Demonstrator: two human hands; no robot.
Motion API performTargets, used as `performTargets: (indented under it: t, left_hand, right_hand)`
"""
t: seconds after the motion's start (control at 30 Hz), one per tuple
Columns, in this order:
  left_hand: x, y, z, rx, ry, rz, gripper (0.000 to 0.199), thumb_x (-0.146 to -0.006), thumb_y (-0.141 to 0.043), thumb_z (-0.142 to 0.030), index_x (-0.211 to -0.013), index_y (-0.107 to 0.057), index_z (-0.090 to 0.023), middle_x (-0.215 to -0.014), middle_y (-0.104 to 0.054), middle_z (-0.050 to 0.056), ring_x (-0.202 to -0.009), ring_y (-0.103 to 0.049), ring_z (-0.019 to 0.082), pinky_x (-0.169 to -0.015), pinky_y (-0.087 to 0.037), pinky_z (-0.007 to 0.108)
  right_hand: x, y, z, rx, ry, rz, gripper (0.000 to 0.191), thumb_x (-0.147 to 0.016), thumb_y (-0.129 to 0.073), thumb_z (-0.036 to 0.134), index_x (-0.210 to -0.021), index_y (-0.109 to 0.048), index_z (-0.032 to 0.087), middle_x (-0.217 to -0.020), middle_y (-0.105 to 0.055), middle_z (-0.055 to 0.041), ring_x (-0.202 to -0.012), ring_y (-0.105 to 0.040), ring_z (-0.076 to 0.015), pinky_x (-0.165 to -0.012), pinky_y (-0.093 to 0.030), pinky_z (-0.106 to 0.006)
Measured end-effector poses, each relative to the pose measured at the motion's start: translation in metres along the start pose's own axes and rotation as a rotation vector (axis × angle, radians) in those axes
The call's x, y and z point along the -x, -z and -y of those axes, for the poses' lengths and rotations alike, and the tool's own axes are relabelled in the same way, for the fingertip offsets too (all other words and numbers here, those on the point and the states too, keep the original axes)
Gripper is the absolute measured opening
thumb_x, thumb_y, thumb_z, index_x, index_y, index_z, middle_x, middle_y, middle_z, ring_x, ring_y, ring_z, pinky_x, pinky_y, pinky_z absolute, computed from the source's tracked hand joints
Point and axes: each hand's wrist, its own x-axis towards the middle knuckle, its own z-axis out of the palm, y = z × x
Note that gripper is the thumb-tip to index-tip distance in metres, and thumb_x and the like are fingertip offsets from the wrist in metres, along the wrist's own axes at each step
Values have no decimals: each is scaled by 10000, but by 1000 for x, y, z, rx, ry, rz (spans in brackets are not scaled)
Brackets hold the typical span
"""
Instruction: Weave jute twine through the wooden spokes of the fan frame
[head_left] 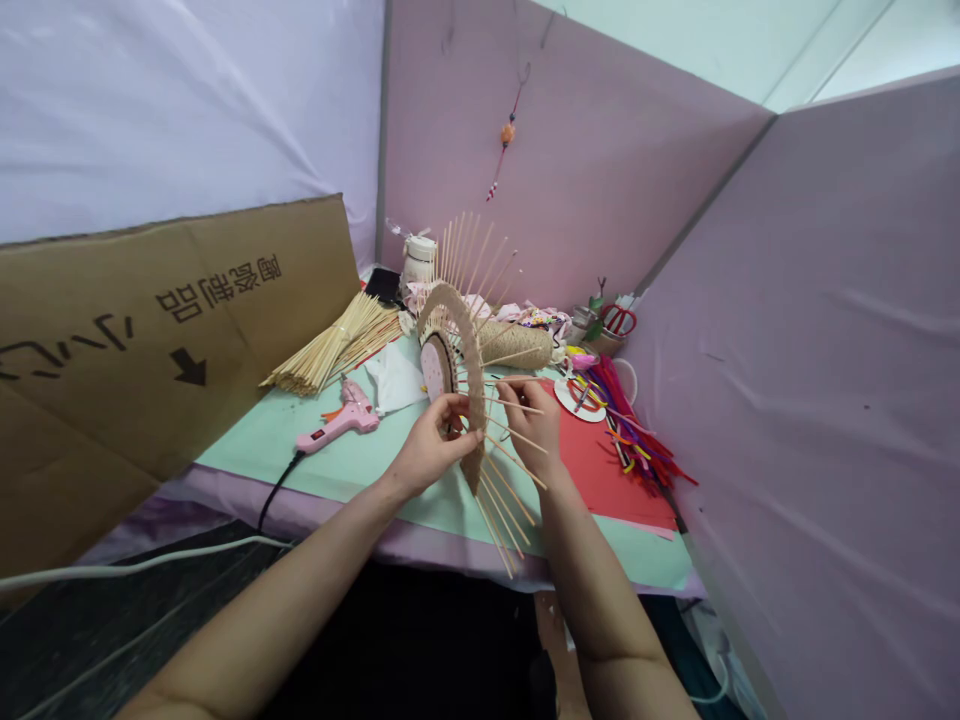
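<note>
A round cardboard ring (pixel 474 375) stands on edge over the table, with thin wooden sticks (pixel 504 500) fanning out from it all around. Inside it sits a smaller disc with a pink speckled face (pixel 433 368). My left hand (pixel 439 440) grips the ring's lower near edge, thumb on the right side and fingers on the left. On the ring's right, among the sticks, my right hand (pixel 534 425) is closed in a pinch. What its fingertips hold is too small to make out.
At left lie a bundle of wooden sticks (pixel 330 345) and a pink glue gun (pixel 341 418) with a black cord. A large cardboard sheet (pixel 180 350) leans beyond them. Behind are a twine roll (pixel 517 345) and a white jar (pixel 418 258). Colourful pipe cleaners (pixel 637 430) and red paper (pixel 607 475) lie right.
</note>
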Motion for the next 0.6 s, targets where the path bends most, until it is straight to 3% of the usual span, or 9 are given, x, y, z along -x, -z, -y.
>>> performTargets:
  t: [0.23,0.37,0.5,0.6]
  left_hand:
    - [2,0,-2,3,21,-6,404,-671,-727,-297,-1022,-567,-176,-981,-577,40,-881,-537,157,-757,-457,271]
    - [2,0,-5,-13,33,-17,418,-658,-726,-299,-1024,-567,-175,-988,-572,42,-872,-528,156,-743,-456,270]
    - [1,0,-3,-23,29,-21,413,-667,-724,-306,-1029,-573,-177,-1007,-570,47,-885,-530,158,-750,-458,273]
    - [1,1,-1,-31,23,-20,419,-671,-727,-307,-1039,-574,-178,-1020,-578,49,-906,-537,165,-755,-459,273]
  right_hand:
    - [3,45,17,209,183,-48,201,-868,-659,322,-740,-588,185,-650,-562,22,-573,-470,-106,-564,-381,-246]
    - [8,67,39,276,322,38,221,-860,-682,257,-712,-533,190,-624,-515,36,-562,-444,-95,-555,-374,-238]
    - [13,80,58,309,433,196,77,-903,-601,144,-857,-563,192,-741,-579,-4,-697,-540,-120,-649,-454,-251]
    - [17,85,67,397,556,242,185,-909,-539,59,-1038,-580,186,-904,-629,-68,-857,-580,-158,-751,-498,-298]
